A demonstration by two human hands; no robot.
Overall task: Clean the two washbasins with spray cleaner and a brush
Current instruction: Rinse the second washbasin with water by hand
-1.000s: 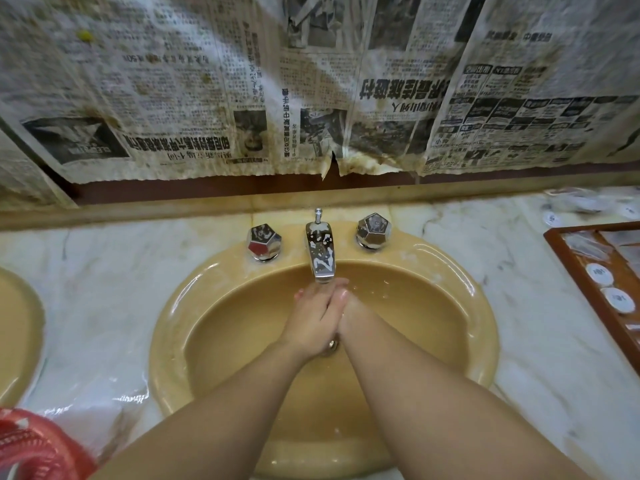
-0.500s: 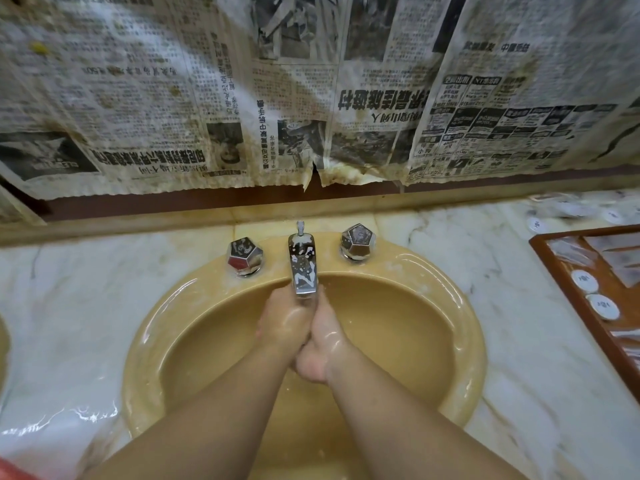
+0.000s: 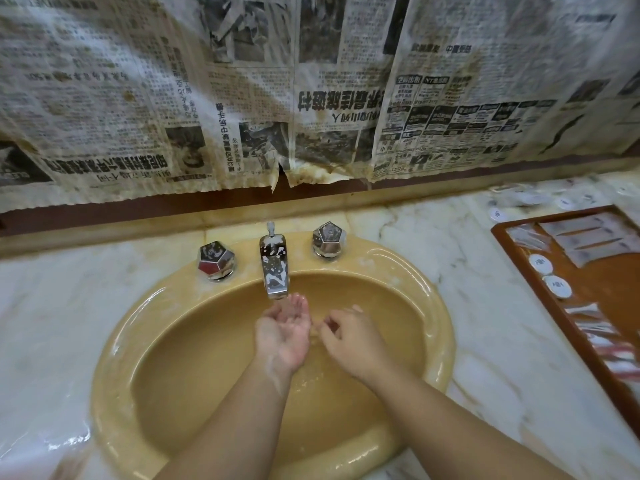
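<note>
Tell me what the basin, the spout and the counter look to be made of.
Basin: likely glazed ceramic, mustard yellow, going by its glossy highlights along the rim. Spout: polished chromed metal, mirror-bright, flecked with suds. Counter: looks like polished marble, whitish with grey and tan veins and a wet sheen; it could be an imitation.

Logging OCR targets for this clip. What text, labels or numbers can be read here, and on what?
Yellowed newspaper sheets on the wall: bold Chinese headlines, apparently mirror-reversed; not reliably transcribable. Body print is too small.
Round white discs in the brown wooden tray: one dark mark each, too small to read.
Clear sachets in that tray: blurred.
Chrome faucet: no text visible.
</note>
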